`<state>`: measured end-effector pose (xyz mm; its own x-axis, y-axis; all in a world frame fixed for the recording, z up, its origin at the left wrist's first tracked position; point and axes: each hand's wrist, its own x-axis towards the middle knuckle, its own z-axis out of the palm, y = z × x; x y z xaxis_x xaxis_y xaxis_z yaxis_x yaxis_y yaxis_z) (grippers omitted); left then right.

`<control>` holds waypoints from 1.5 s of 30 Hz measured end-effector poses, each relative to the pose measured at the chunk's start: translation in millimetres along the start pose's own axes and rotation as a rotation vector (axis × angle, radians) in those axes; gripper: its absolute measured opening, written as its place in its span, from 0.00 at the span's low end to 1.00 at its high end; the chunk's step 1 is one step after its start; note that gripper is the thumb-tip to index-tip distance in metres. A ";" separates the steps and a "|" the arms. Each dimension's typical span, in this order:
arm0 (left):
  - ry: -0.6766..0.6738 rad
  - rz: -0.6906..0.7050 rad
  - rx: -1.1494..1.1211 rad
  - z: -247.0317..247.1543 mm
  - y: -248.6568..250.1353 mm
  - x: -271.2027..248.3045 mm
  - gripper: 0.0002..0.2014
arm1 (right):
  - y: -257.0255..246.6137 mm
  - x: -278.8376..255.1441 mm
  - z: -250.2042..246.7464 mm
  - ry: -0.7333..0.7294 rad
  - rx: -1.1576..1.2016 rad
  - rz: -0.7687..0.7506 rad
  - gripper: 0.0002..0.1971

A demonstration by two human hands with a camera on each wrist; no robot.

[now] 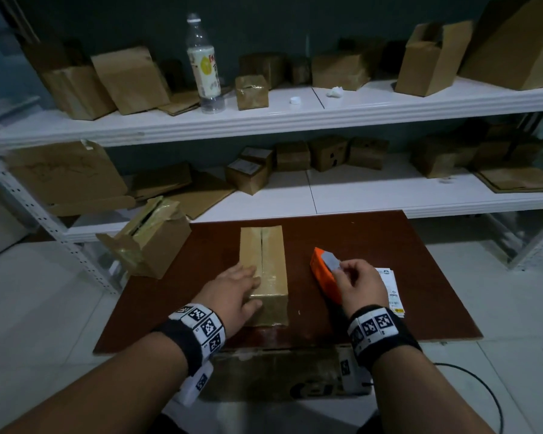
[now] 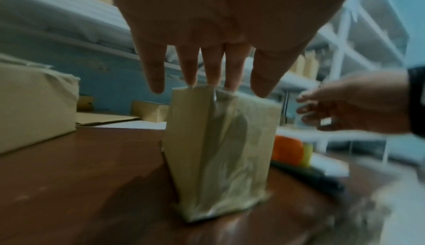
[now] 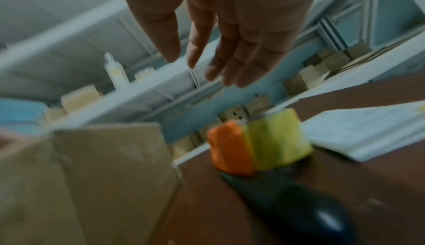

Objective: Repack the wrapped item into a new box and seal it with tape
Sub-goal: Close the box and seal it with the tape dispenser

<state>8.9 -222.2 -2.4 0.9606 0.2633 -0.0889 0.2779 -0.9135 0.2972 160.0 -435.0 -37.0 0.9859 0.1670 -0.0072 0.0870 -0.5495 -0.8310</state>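
A closed cardboard box point(image 1: 265, 261) lies in the middle of the brown table point(image 1: 389, 245), its near end covered in glossy tape and its top seam running away from me. My left hand point(image 1: 248, 278) rests with straight fingers on the box's near left top edge; its fingertips point(image 2: 190, 80) touch the box point(image 2: 218, 149). An orange tape dispenser point(image 1: 323, 274) with a black handle lies to the right of the box. Just above it hovers my right hand point(image 1: 347, 270), fingers relaxed and holding nothing. The right wrist view shows the right hand point(image 3: 207, 67) apart from the dispenser point(image 3: 232, 149).
An opened, tape-covered old box point(image 1: 148, 242) sits at the table's far left corner. A stack of printed labels point(image 1: 392, 289) lies right of the dispenser. White shelves point(image 1: 295, 117) behind the table hold several cardboard boxes and a plastic bottle point(image 1: 203, 61).
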 end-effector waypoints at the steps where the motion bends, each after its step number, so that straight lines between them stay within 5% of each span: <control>1: -0.012 -0.006 0.022 0.0 0.0 1.6 0.27 | 3.3 4.1 2.9 -0.019 -0.058 0.023 0.12; 7: -0.028 -0.018 0.093 -0.1 -0.1 5.7 0.27 | 6.1 7.4 22.2 -0.246 -0.336 0.152 0.26; 17: -0.146 -0.026 0.128 -8.1 4.8 7.6 0.31 | -2.2 12.2 19.7 -0.270 -0.510 0.289 0.16; 23: -0.187 -0.063 0.053 -14.4 2.9 9.5 0.29 | -6.8 4.0 12.0 -0.066 -0.192 0.067 0.04; 27: 0.150 -0.116 -0.247 -23.0 14.4 10.3 0.19 | -24.7 -5.8 -4.4 -0.056 0.126 -0.055 0.11; 30: 0.347 -0.259 -0.698 -31.1 29.9 21.1 0.14 | -33.8 -14.1 -10.8 -0.150 0.358 -0.097 0.20; 34: 0.111 -0.475 -1.301 -41.5 48.9 24.1 0.25 | -39.2 -26.1 -12.0 -0.370 0.469 -0.177 0.19; 39: 0.192 -0.394 -1.172 -36.0 48.4 23.8 0.16 | -36.4 -30.8 -10.8 -0.578 0.532 -0.146 0.12; 45: 0.209 -0.290 -0.954 -36.4 55.5 15.9 0.16 | -28.3 -30.1 -5.3 -0.512 0.475 -0.159 0.16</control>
<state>39.7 -257.4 47.2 0.8119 0.5674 -0.1373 0.2989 -0.2020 0.9327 128.6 -428.8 -10.3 0.7653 0.6431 -0.0289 0.0378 -0.0896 -0.9953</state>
